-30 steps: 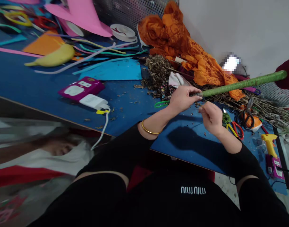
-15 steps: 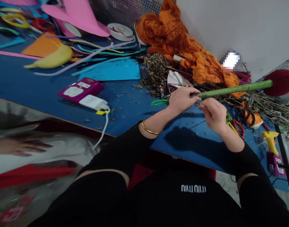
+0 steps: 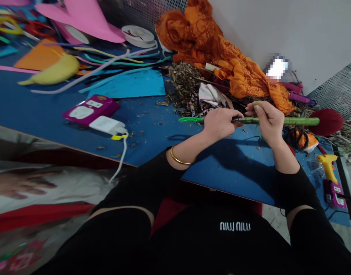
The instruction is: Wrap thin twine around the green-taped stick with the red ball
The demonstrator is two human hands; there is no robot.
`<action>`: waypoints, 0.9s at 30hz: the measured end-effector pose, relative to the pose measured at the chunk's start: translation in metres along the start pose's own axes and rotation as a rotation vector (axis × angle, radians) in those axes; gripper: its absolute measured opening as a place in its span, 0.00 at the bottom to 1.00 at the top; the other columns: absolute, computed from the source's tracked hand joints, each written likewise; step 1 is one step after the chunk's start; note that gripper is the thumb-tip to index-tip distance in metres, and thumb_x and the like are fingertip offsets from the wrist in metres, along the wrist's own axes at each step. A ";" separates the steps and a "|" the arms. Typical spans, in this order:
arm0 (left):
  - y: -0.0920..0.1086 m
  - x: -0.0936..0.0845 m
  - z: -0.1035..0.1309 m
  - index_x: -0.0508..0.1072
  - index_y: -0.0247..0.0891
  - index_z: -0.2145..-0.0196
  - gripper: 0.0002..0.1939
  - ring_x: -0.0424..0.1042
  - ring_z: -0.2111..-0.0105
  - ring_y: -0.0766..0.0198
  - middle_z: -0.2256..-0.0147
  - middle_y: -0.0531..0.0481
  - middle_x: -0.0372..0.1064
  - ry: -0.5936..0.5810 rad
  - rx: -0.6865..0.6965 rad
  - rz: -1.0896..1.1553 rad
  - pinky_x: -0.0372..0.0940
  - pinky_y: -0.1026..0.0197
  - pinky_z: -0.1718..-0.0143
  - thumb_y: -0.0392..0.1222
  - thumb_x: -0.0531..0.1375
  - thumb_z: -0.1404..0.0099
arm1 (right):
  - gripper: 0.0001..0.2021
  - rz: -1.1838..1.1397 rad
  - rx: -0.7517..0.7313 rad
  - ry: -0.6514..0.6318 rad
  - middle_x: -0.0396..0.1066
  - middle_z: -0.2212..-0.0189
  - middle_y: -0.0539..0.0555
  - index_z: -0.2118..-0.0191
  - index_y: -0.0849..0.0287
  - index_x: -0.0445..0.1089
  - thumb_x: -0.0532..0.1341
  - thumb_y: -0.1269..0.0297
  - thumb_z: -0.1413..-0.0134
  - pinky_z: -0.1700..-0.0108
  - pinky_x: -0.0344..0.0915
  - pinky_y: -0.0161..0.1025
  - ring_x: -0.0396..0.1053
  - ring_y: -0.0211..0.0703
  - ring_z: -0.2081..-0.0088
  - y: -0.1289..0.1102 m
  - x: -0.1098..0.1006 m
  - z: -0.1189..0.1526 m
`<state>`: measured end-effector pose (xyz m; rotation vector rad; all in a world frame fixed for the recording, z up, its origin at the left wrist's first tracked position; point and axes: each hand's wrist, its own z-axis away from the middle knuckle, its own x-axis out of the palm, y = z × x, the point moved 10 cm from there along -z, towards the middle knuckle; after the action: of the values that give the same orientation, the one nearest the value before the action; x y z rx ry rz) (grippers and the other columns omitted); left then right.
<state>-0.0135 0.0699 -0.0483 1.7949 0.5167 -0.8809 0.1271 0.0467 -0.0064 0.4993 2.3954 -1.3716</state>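
A green-wrapped stick [image 3: 300, 121] lies almost level across the front of me, with a dark red ball-shaped end [image 3: 327, 122] at the right and a bright green loop [image 3: 190, 120] at the left. My left hand [image 3: 220, 124] is closed around its darker part, left of the green wrapping. Over the green length, my right hand [image 3: 268, 120] is closed, thumb and fingertips pinched together just above the stick. Whatever the pinch holds is too small to make out. Behind the hands are dried plant stalks [image 3: 184, 78] and a white and pink cloth [image 3: 211, 94].
Orange patterned cloth [image 3: 241, 76] is heaped against the wall. Black-handled scissors [image 3: 299, 138] and a yellow glue gun [image 3: 328, 167] lie to the right. A purple power strip [image 3: 91, 110], blue sheet [image 3: 132, 84] and banana [image 3: 53, 70] are left. Another person's hand [image 3: 23, 182] rests at lower left.
My right hand has moved up, from below the stick to over it. The stick has tipped to nearly level, its red end lower. The view has shifted slightly.
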 end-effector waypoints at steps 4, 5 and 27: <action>0.002 0.000 0.002 0.87 0.48 0.50 0.16 0.82 0.52 0.47 0.53 0.47 0.85 0.024 0.022 -0.035 0.69 0.53 0.57 0.44 0.66 0.34 | 0.26 -0.020 0.029 -0.031 0.80 0.58 0.54 0.54 0.53 0.78 0.57 0.35 0.32 0.51 0.79 0.43 0.81 0.43 0.58 0.014 0.003 -0.006; 0.003 0.000 0.003 0.86 0.47 0.50 0.16 0.82 0.52 0.47 0.53 0.46 0.85 0.039 0.034 -0.051 0.69 0.53 0.57 0.44 0.65 0.34 | 0.25 -0.012 0.028 -0.045 0.80 0.58 0.54 0.54 0.53 0.78 0.56 0.36 0.31 0.50 0.79 0.43 0.82 0.43 0.58 0.016 0.003 -0.007; -0.008 -0.014 -0.004 0.87 0.52 0.52 0.14 0.82 0.54 0.52 0.53 0.53 0.85 0.105 0.071 0.038 0.69 0.57 0.57 0.42 0.70 0.35 | 0.19 -0.288 0.369 -0.057 0.71 0.74 0.50 0.71 0.57 0.72 0.74 0.48 0.50 0.76 0.58 0.37 0.64 0.31 0.80 0.026 -0.064 -0.013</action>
<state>-0.0261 0.0777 -0.0415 1.9178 0.5222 -0.7906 0.1942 0.0621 0.0094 0.2007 2.2381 -1.9414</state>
